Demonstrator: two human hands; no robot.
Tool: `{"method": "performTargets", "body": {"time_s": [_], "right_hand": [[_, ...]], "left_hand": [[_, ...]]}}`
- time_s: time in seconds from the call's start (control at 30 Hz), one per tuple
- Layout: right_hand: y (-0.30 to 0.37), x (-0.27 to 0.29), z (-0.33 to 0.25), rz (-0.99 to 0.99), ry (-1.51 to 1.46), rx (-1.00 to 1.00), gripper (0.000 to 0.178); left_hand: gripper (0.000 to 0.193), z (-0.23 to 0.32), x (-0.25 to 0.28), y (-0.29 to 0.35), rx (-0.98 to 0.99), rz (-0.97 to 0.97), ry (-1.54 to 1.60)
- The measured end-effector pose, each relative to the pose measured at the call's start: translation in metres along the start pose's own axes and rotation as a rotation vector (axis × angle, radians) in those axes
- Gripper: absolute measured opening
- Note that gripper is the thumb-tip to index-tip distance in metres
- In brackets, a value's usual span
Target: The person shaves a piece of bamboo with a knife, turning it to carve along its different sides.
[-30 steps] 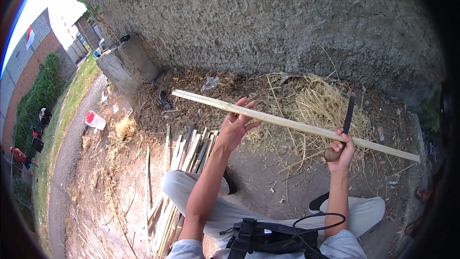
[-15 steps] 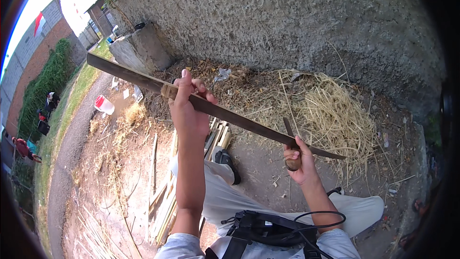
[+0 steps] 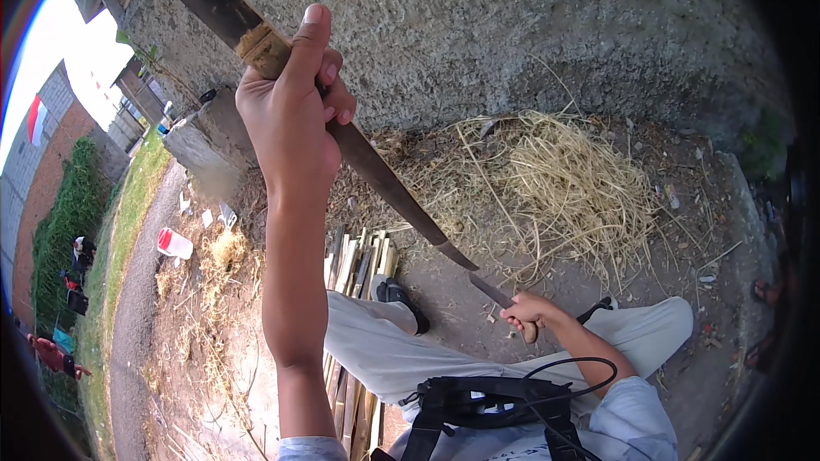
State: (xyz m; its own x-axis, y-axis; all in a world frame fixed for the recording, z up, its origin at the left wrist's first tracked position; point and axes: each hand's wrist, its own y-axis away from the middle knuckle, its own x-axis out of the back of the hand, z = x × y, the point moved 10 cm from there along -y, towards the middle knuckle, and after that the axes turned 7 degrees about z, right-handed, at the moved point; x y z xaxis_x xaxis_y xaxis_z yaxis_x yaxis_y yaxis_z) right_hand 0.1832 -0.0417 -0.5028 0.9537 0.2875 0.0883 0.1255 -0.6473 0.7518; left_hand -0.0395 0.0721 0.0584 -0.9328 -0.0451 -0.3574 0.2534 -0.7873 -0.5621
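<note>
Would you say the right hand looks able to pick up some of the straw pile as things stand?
Probably not yet: the right hand is closed around a knife. Otherwise, the way to the straw pile looks open.

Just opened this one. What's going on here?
A person is holding a long dark strip in the raised left hand, the long dark strip slanting down to the right. The right hand, held low, grips a knife by its handle. The strip's lower end is near the blade's tip; whether they touch is unclear. A heap of pale strands lies ahead by the wall.
</note>
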Motion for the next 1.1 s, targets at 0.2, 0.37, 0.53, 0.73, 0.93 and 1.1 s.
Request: {"method": "performTargets", "body": {"time_s": [0.2,0.37,0.53,0.73,0.93,1.1], "right_hand": [[0.038,0.068,0.013,0.336,0.899,-0.135,0.019],[0.077,0.079,-0.056,0.500,0.459,0.202,0.027],[0.105,0.067,-0.106,0.529,0.027,0.522,0.038],[0.099,0.065,-0.095,0.536,-0.029,0.363,0.032],[0.132,0.072,-0.144,0.575,-0.312,0.702,0.021],[0.145,0.060,-0.181,0.472,-0.193,0.694,0.025]], "left_hand": [[0.033,-0.058,-0.037,-0.030,0.127,-0.089,-0.107],[0.032,-0.098,-0.048,-0.033,0.224,-0.140,-0.132],[0.036,-0.124,-0.058,-0.032,0.213,-0.230,-0.201],[0.047,-0.134,-0.052,-0.033,0.219,-0.228,-0.215],[0.049,-0.108,-0.060,-0.027,-0.047,-0.268,-0.517],[0.044,-0.104,-0.084,-0.018,-0.071,-0.287,-0.213]]}}
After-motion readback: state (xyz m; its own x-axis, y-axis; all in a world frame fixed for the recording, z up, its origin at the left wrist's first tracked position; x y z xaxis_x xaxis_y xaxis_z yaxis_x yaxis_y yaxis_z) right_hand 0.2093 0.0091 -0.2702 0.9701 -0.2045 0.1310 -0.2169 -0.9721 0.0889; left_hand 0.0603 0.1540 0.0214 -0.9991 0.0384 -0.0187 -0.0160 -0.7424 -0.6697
